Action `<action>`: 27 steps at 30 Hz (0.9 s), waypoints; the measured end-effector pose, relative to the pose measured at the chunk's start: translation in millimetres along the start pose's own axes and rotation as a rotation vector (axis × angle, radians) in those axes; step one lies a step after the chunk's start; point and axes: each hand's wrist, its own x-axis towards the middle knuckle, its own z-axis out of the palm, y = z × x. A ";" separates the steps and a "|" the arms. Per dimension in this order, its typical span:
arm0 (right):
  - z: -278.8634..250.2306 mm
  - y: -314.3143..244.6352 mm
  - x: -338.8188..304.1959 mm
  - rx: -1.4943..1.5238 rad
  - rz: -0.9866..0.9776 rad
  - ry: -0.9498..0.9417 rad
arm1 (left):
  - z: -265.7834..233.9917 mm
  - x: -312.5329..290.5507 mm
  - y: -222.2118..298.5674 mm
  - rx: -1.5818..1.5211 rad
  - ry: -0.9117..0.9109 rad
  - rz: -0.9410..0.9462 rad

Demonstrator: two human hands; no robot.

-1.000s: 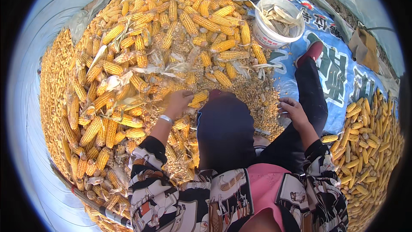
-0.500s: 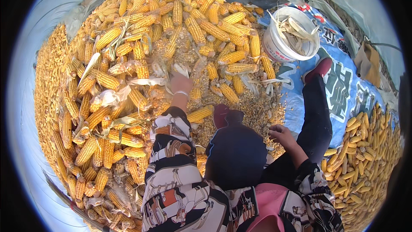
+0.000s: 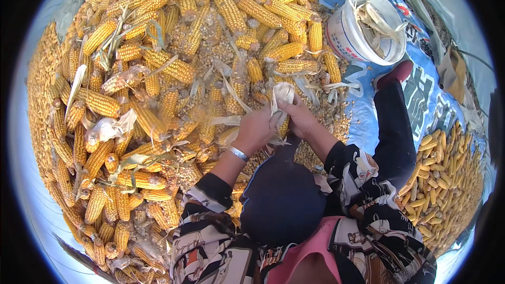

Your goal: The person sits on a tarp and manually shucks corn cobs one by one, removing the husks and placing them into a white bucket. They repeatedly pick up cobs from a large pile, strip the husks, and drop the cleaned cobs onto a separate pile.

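Observation:
My two hands are close together in front of my knee. Between them is an ear of corn, mostly hidden by the fingers, with a pale dry husk standing up from it. My left hand is closed round the lower part of the ear; a silvery bracelet circles that wrist. On the other side my right hand is closed, its thumb pressed against the husk. Just beyond the hands lies the big heap of yellow corn ears, with dry husk shreds and loose kernels among them.
A white bucket holding dry husks stands at the far right on a blue printed sheet. My shoe rests beside it. Another pile of husked ears lies to the right. Plastic sheeting borders the left.
My left hand has come back from the heap toward me, bringing an ear with its husk. My right hand has moved up and left from beside my knee to meet it.

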 end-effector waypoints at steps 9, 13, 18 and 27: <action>-68.0 -1.6 -28.7 0.080 0.235 -0.137 | -10.2 57.5 -25.2 -1.862 -0.235 -0.287; -73.8 -12.4 -44.1 0.216 0.279 -0.125 | -9.9 57.2 -13.7 -1.714 0.139 -0.295; -61.7 -23.5 -62.5 -0.194 0.125 0.097 | 44.5 25.8 16.7 -0.770 -0.018 -0.131; -56.3 9.6 -85.9 -1.339 -0.056 -0.149 | 56.2 22.9 4.0 -1.694 -0.221 -0.746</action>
